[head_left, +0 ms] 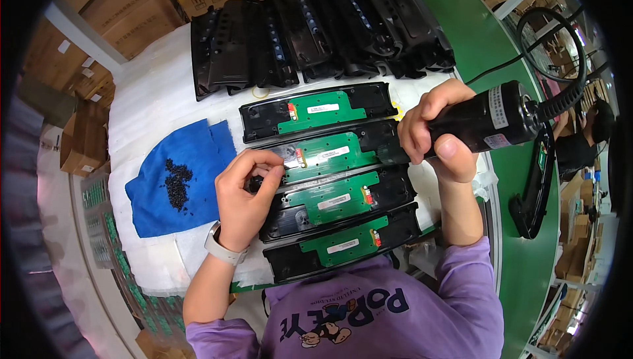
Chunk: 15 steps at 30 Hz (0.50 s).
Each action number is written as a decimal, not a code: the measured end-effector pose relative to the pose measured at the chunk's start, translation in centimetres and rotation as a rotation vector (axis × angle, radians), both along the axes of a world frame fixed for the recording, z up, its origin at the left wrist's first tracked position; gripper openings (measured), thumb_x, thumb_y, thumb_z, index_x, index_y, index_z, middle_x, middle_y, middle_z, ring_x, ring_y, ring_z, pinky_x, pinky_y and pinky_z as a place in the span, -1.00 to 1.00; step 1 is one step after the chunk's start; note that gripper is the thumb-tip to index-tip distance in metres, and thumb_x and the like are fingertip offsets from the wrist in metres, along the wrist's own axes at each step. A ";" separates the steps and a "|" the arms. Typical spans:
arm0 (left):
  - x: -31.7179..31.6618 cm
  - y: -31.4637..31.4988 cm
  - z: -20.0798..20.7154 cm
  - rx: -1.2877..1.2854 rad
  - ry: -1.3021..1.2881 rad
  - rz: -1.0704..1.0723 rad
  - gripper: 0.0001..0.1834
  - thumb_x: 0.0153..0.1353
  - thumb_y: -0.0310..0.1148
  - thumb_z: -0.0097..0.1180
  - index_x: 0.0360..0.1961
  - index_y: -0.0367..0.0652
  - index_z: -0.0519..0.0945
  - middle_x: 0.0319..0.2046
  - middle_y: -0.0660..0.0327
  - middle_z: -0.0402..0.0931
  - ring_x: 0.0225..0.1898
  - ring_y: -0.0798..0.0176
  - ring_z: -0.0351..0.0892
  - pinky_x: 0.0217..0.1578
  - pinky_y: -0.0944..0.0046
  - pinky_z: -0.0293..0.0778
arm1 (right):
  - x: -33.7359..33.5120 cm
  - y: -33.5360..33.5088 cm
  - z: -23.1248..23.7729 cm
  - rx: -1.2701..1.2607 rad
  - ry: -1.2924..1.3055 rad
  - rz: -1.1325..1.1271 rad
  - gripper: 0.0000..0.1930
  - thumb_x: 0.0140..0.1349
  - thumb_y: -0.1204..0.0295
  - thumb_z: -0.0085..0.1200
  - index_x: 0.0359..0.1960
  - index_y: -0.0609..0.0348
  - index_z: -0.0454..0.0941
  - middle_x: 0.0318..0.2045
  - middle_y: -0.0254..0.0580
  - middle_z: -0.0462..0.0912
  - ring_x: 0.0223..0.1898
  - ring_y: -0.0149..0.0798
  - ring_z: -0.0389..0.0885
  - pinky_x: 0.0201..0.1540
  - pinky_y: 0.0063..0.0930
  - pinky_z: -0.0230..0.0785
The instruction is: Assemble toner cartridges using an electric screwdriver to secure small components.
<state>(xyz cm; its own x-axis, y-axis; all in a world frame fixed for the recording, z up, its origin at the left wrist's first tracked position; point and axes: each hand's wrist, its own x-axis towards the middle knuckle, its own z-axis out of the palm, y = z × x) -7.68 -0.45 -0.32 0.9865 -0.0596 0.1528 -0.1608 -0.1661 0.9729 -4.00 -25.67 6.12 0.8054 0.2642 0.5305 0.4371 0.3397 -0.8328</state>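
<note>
In my right hand point(438, 128) is a black electric screwdriver point(488, 118), held sideways with my fingers wrapped round its front end; its tip is hidden. My left hand point(247, 191), with a pale watch on the wrist, has thumb and forefinger closed together over the left part of the second black panel point(382, 138). Whatever they may pinch is too small to make out. That panel carries a green circuit board point(343, 154) with a white label. Three similar panels lie beside it: one farther point(264, 118), two nearer point(277, 220) point(283, 263).
Small black screws point(177, 184) lie heaped on a blue cloth point(148, 191) at left. Several black housings point(303, 26) are stacked along the far side. A coiled cable point(573, 89) runs from the screwdriver's rear. Another black part point(534, 194) rests on the green table point(508, 227) at right.
</note>
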 end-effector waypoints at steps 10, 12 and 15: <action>0.2 -0.2 -0.5 0.014 0.059 -0.060 -0.90 0.05 -0.63 0.07 -0.36 -0.36 0.51 -0.41 0.19 0.51 -0.39 0.45 0.50 -0.35 0.50 0.41 | -0.4 -0.1 0.0 0.085 0.057 -0.026 -0.71 -0.08 0.48 0.17 -0.38 0.30 0.32 -0.65 -0.25 0.43 -0.69 -0.50 0.36 -0.64 -0.63 0.26; 0.2 -0.2 -0.7 -0.013 0.082 -0.065 -0.91 0.07 -0.62 0.05 -0.35 -0.36 0.51 -0.40 0.18 0.51 -0.38 0.44 0.51 -0.34 0.51 0.41 | -0.4 -0.1 -0.2 0.057 0.071 -0.020 -0.72 -0.09 0.49 0.17 -0.39 0.30 0.33 -0.64 -0.26 0.44 -0.67 -0.50 0.38 -0.61 -0.63 0.29; 0.2 -0.2 -1.0 -0.046 0.111 -0.070 -0.91 0.12 -0.60 0.01 -0.34 -0.36 0.51 -0.39 0.17 0.52 -0.37 0.43 0.53 -0.33 0.51 0.42 | -0.3 0.0 -0.7 -0.004 0.046 -0.016 -0.74 -0.10 0.50 0.18 -0.42 0.30 0.35 -0.62 -0.28 0.46 -0.61 -0.51 0.41 -0.53 -0.66 0.31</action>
